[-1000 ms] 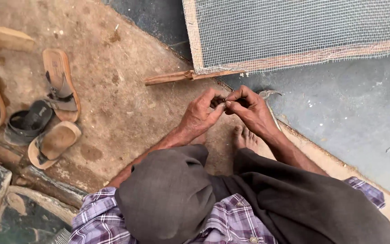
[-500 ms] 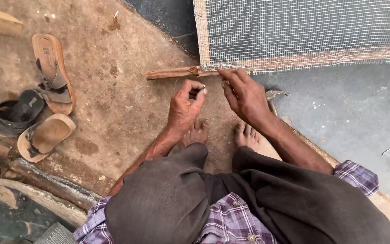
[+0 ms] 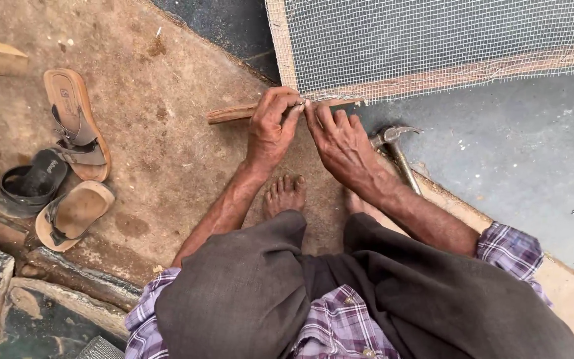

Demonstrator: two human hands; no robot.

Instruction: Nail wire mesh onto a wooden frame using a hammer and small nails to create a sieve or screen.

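Wooden strip (image 3: 230,114) at mesh frame (image 3: 433,46) corner, pinched by left hand (image 3: 270,129) fingers, right hand (image 3: 343,143) fingers likewise.

Purple plaid shirt (image 3: 340,319), grey trousers (image 3: 433,292), brown sandals (image 3: 74,123).

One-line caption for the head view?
Both hands, left hand and right hand, pinch a wooden strip at a mesh frame; hammer nearby.
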